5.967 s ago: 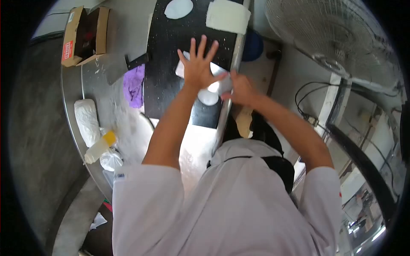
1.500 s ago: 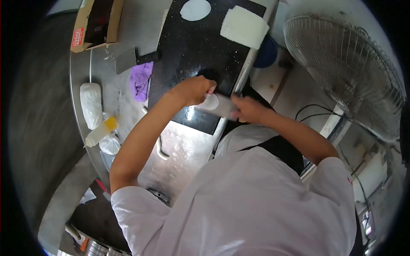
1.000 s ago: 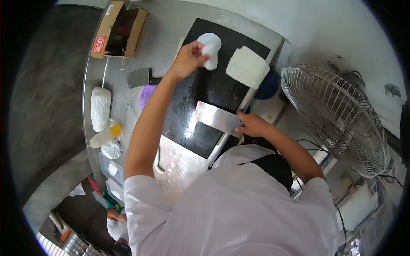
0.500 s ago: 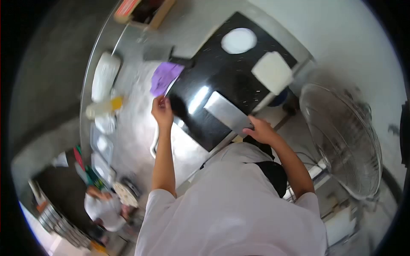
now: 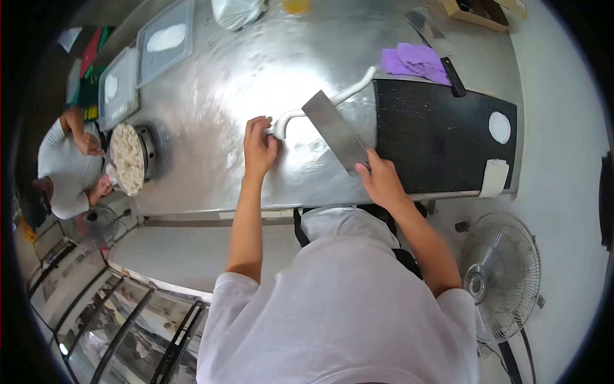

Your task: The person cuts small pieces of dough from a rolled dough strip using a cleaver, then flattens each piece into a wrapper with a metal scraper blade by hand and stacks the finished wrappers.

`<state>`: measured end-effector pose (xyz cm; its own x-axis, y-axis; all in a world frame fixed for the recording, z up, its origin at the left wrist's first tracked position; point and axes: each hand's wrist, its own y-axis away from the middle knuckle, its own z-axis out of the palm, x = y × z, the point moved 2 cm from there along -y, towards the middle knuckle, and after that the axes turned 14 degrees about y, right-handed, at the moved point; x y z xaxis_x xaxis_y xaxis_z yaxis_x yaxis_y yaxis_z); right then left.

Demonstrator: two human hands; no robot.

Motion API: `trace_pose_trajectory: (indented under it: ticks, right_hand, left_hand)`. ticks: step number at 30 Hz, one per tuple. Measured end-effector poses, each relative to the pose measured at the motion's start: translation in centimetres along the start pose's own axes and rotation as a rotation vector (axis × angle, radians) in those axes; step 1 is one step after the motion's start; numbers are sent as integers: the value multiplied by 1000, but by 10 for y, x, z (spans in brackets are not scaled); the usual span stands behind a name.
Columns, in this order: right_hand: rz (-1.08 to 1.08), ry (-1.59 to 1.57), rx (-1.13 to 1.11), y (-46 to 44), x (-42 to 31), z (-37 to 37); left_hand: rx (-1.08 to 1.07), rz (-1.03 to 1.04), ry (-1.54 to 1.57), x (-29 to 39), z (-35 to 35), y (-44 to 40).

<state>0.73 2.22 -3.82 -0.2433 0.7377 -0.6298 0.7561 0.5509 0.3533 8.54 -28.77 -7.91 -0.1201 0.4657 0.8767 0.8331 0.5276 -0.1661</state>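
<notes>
A long white dough rope (image 5: 346,93) lies bent on the metal table. My left hand (image 5: 259,146) is at its left end, fingers curled and touching it. My right hand (image 5: 378,174) grips a wide cleaver (image 5: 335,130), whose blade reaches up to the rope and hides part of it. To the right is the black board (image 5: 435,137), bearing a flat white dough disc (image 5: 499,127) and a folded white cloth (image 5: 494,178) at its near right corner. A purple cloth (image 5: 417,62) and a second, black-handled cleaver (image 5: 455,77) sit at the board's far edge.
At the left a co-worker (image 5: 68,160) works by a round tray of dough pieces (image 5: 127,159). Plastic containers (image 5: 165,41) and a white bag (image 5: 237,11) stand farther back. A cardboard box (image 5: 478,13) is at the back right, a fan (image 5: 503,276) below the board.
The view has swung left. My left hand has moved from beside the board to the rope's end; the cleaver in my right hand has left the board for the metal table.
</notes>
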Motion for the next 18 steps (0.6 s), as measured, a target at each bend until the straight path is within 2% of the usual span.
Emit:
trace_pose_trajectory:
  ticks: [2,4,7,9,12,16,18]
  right_hand:
    - [15,129,-64,-15,-32,10]
    - [-34,212,-77,-28,-50,14]
    - [-100,363,-95,-42,-61,17]
    - [-120,437,-119,-45,-66,18]
    - [-78,548,-179,-53,-72,24]
    - [-86,553,-123,-52,-67,68]
    - [-53,568,-111,-62,-77,80]
  left_hand:
    - [-226,64,84,-11,-10,1]
    - [-264,79,61,-22,-14,9]
    - [-251,81,87,-43,-11,11]
    - [-201,238,64,-53,-8,8]
    - [-201,175,108,-60,-9,5]
    - [-156,152,127,-54,1,7]
    - [6,298,-19,-41,7,7]
